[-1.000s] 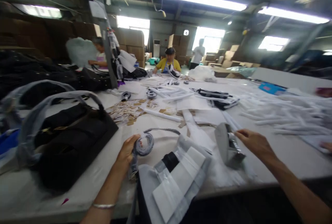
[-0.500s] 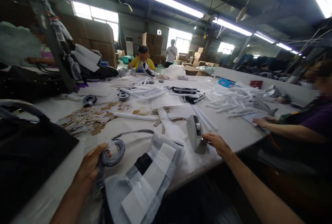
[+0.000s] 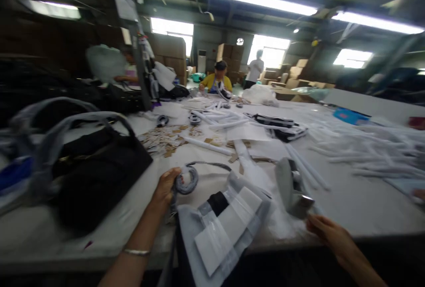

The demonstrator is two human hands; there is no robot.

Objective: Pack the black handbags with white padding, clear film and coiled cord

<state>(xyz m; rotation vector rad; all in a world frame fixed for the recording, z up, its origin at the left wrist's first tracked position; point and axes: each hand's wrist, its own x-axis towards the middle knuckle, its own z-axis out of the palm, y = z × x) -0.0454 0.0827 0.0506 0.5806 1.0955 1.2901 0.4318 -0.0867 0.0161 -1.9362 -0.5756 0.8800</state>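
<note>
Right fingers had pulled back toward the body, leaving the dispenser just beyond and left of them, perhaps to draw tape; blur hid whether they pinched anything. Left fingers gripped the coil, the wrapped bag nearer and right of them.

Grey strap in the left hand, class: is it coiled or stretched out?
Coiled: the grey strap forms a round ring with an open middle, in the left hand.

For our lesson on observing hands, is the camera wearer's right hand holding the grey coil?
No, the left hand holds the grey coil, while the right hand is by the tape dispenser.
</note>
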